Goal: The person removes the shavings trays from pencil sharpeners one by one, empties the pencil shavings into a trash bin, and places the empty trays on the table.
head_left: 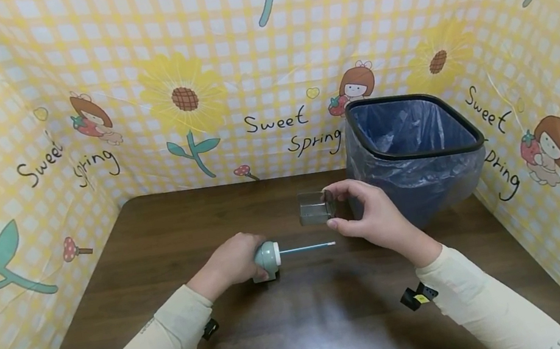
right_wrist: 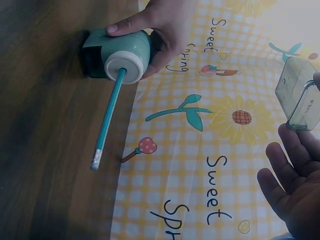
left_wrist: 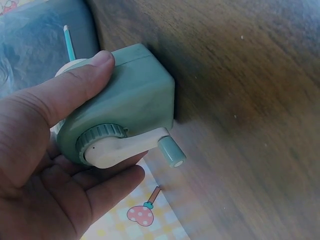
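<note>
My left hand (head_left: 229, 262) grips a green hand-crank pencil sharpener (head_left: 268, 258) above the table. In the left wrist view the thumb presses its top side, and a white crank (left_wrist: 117, 148) with a green knob faces the camera. A blue-green pencil (head_left: 306, 248) sticks out of the white front ring, eraser end outward. A dark opening (right_wrist: 91, 61) shows in the sharpener's body in the right wrist view. My right hand (head_left: 372, 213) pinches a clear, smoky plastic shavings box (head_left: 313, 208) between thumb and fingers, held just beyond the pencil's eraser end.
A bin (head_left: 418, 156) with a black rim and a bluish plastic liner stands at the back right, close behind the right hand. The dark wooden table (head_left: 182, 221) is walled by yellow checked cloth (head_left: 250, 62) on three sides.
</note>
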`<state>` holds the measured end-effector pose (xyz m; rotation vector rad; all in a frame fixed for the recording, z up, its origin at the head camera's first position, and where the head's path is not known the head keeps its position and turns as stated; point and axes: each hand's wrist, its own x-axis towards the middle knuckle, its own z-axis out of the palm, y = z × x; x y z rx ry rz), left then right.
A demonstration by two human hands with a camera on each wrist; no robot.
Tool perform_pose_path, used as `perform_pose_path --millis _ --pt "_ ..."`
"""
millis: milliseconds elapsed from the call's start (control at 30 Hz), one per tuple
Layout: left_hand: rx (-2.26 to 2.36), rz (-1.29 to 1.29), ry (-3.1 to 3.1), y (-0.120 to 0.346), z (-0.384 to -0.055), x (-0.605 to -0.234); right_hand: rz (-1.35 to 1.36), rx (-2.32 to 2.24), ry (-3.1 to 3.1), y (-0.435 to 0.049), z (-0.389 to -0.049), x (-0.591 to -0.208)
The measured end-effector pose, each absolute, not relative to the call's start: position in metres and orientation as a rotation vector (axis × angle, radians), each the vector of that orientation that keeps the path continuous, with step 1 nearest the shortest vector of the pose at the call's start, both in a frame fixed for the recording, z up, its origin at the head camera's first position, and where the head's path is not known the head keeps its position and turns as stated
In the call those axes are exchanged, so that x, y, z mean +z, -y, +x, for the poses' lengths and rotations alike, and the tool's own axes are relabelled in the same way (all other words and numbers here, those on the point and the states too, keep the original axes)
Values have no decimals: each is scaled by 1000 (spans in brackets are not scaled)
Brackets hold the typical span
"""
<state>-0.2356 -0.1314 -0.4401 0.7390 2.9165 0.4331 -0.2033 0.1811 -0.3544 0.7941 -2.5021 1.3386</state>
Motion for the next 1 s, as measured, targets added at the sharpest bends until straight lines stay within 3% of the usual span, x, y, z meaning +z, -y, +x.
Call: perform_pose_path --millis 1000 --pt "443 748 -2915 132 -238 -442 855 1397 2500 -173 -201 -389"
